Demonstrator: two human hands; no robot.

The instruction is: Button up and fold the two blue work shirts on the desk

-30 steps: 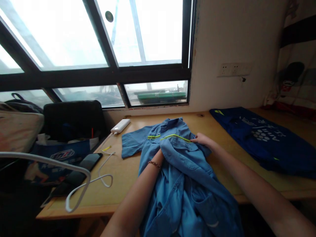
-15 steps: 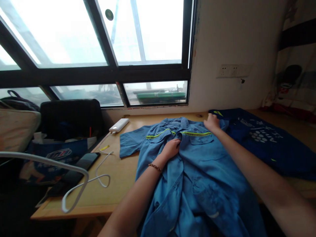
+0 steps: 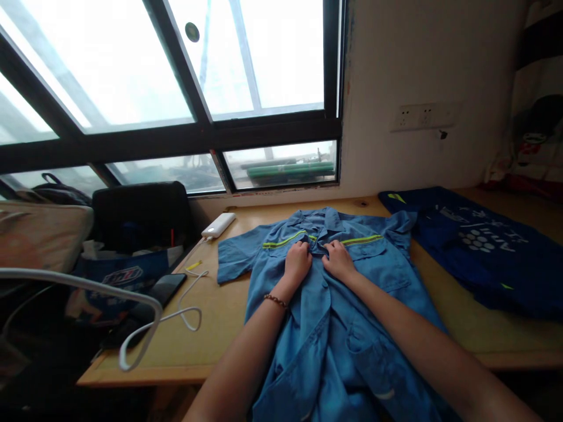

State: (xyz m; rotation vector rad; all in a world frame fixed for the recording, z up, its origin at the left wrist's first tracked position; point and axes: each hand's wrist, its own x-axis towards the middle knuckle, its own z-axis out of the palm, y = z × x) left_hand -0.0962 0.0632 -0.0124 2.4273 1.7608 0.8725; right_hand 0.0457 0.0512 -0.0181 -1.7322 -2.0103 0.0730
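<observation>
A blue short-sleeved work shirt [image 3: 373, 293] with yellow-green chest stripes lies front up, its collar toward the window and its lower part hanging over the table's near edge. My left hand [image 3: 299, 261], a beaded bracelet on its wrist, is closed on the front placket at chest height. Just to the right, my right hand [image 3: 338, 259] pinches the opposite front edge with bent fingers. A small gap of cloth separates the two hands. Whatever lies under the fingertips is hidden.
A dark blue printed garment [image 3: 475, 246] lies on the table's right side. To the left are a white power bank [image 3: 219, 225], a white cable [image 3: 189, 310] and a dark phone [image 3: 169, 287]. A black chair [image 3: 141, 211] with a bag stands beside the wooden table [image 3: 176, 354].
My right hand has left the shirt's right shoulder and come in to the front placket beside my left hand. My left hand has shifted slightly left. The view has turned slightly.
</observation>
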